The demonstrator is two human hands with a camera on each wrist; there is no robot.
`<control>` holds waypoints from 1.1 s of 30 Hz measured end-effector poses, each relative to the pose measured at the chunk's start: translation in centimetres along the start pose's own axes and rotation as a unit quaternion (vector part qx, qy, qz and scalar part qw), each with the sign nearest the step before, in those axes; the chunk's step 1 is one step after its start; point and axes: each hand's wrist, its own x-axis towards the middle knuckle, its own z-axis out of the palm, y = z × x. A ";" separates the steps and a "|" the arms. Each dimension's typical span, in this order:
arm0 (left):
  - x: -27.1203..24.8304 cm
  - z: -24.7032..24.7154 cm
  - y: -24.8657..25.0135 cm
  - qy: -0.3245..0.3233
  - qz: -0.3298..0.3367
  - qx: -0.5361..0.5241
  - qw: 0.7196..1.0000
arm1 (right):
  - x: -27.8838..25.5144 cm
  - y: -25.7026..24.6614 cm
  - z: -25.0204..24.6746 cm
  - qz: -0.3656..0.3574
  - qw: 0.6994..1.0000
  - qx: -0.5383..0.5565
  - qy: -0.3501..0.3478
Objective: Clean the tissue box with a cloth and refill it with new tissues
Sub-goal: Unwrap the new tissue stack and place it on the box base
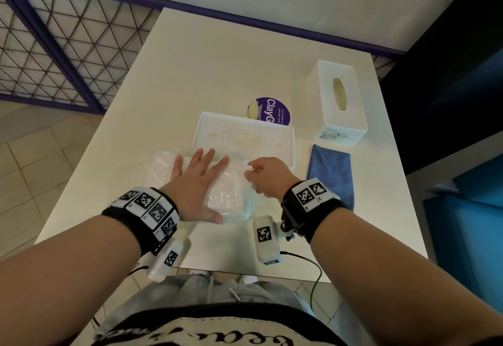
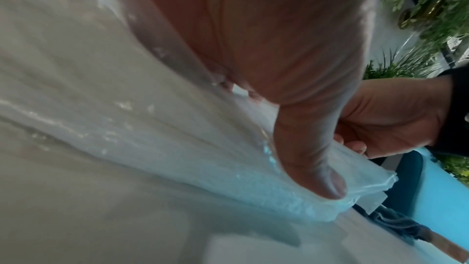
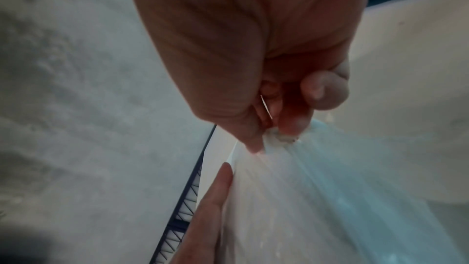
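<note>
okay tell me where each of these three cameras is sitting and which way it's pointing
Head: on the person's head, looking forward and down at the table; both forearms, left hand and right hand show.
Left wrist: under the left hand, looking along the palm and thumb pressed on the tissue pack.
Right wrist: under the right hand, looking at fingers pinching the wrapper.
Shared: all three see the tissue pack; each wrist view catches part of the other hand.
</note>
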 end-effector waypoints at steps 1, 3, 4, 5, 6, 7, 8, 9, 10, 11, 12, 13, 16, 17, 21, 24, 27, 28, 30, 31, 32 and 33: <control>0.0 0.1 0.0 0.002 0.001 -0.002 1.000 | 0.1 0.0 0.2 -0.010 0.999 -0.035 0.001; -0.2 0.1 0.1 0.006 0.000 -0.010 1.000 | 0.2 -0.1 0.3 -0.028 0.996 -0.084 0.014; -0.2 0.2 0.2 0.009 -0.003 -0.015 1.000 | 0.2 -0.1 0.4 -0.037 0.995 -0.095 0.023; -0.3 0.1 0.2 0.011 -0.007 -0.018 1.000 | 0.2 -0.2 0.4 -0.045 0.993 -0.100 0.032; -0.4 0.0 0.2 0.014 -0.012 -0.017 1.000 | 0.1 -0.4 0.4 -0.051 0.993 -0.102 0.037; -0.4 -0.3 0.2 0.018 -0.018 -0.013 1.000 | 0.3 -0.6 0.4 -0.052 0.992 -0.105 0.040; -0.4 -0.6 0.1 0.025 -0.024 -0.006 0.999 | 0.3 -0.8 0.4 -0.052 0.992 -0.108 0.041; -0.4 -1.0 0.0 0.033 -0.029 0.005 0.999 | 0.3 -1.0 0.3 -0.046 0.992 -0.107 0.038; -0.4 -1.4 -0.1 0.044 -0.034 0.020 0.998 | 0.2 -1.3 0.3 -0.037 0.994 -0.101 0.028; -0.3 -1.7 -0.2 0.055 -0.038 0.036 0.997 | 0.1 -1.5 0.2 -0.022 0.996 -0.086 0.015; -0.3 -2.0 -0.4 0.063 -0.042 0.050 0.996 | -0.1 -1.8 0.1 -0.005 0.997 -0.072 -0.006; -0.2 -2.2 -0.6 0.064 -0.046 0.060 0.995 | -0.2 -2.0 0.0 0.006 0.997 -0.067 -0.026; -0.3 -2.3 -0.8 0.032 -0.041 0.077 0.996 | -0.3 -2.6 -0.5 -0.015 0.996 -0.090 -0.017; -0.3 -2.3 -0.8 0.021 -0.040 0.081 0.996 | -0.3 -2.8 -0.8 -0.020 0.995 -0.098 0.003; -0.7 -2.4 -1.1 0.007 -0.056 0.058 0.997 | -0.2 -2.6 -2.2 0.023 0.997 -0.048 0.054; -0.9 -2.3 -1.3 0.003 -0.069 0.032 0.997 | -0.3 -1.5 -2.5 0.073 0.990 0.095 0.074; -0.9 -2.0 -1.1 0.005 -0.072 0.023 0.997 | -0.6 -0.5 -1.8 0.101 0.976 0.190 0.037; -1.0 -2.0 -0.9 0.002 -0.072 0.022 0.997 | -0.7 -0.3 -1.6 0.103 0.975 0.193 0.026; -1.1 -2.3 -0.7 -0.008 -0.073 0.027 0.997 | -0.9 -0.1 -1.7 0.092 0.982 0.161 0.028; -1.1 -2.5 -0.8 -0.013 -0.076 0.031 0.997 | -1.1 -0.2 -2.0 0.075 0.989 0.123 0.039; -1.2 -2.7 -0.8 -0.018 -0.081 0.035 0.996 | -1.4 -0.5 -2.6 0.053 0.994 0.074 0.052; -1.2 -2.8 -0.9 -0.022 -0.085 0.041 0.995 | -1.9 -0.9 -3.4 0.028 0.997 0.024 0.062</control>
